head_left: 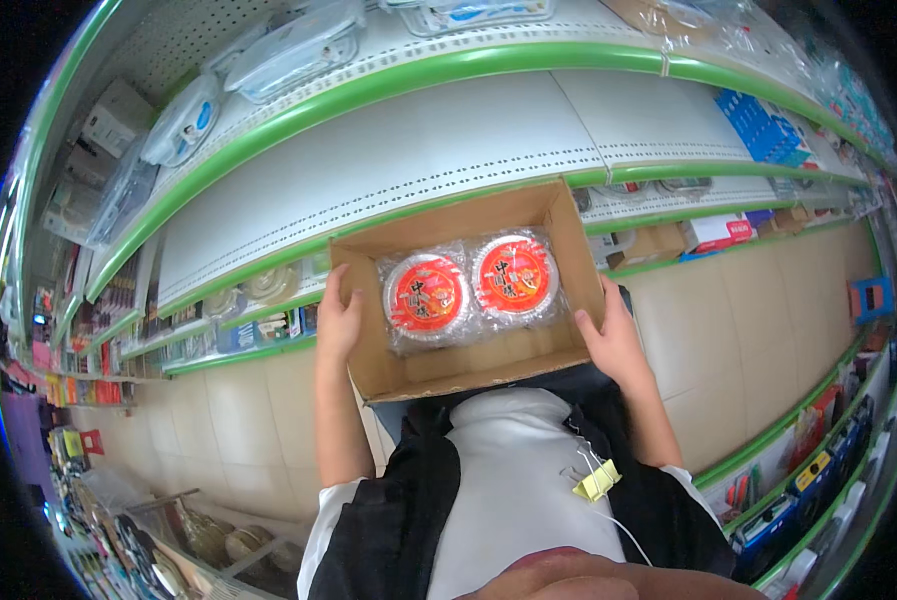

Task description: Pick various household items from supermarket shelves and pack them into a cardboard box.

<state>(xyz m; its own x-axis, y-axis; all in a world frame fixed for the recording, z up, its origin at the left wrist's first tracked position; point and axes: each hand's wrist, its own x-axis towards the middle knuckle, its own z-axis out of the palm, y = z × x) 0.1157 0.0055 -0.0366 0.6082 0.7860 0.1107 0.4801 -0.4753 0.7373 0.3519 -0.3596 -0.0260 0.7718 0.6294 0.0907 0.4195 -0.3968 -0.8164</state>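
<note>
An uncovered cardboard box [493, 364] is held level in front of my body, its far edge near the green lip of a shelf. My left hand [339, 315] grips its left wall, thumb over the rim. On the opposite wall, my right hand [609, 330] holds on with the thumb inside. Within the box lie two round packs side by side, the left pack [427, 297] and the right pack [516, 276]. Both have silvery fluted edges, red-and-orange printed discs bearing writing, and clear plastic wrap. What they contain cannot be made out.
Beyond the box runs a white shelf [418, 165] with a green edge. Clear plastic containers [298, 52] stand on the shelf above. Blue boxes [763, 127] sit at the right. Tiled floor [718, 300] and another stocked rack [808, 480] lie to the right.
</note>
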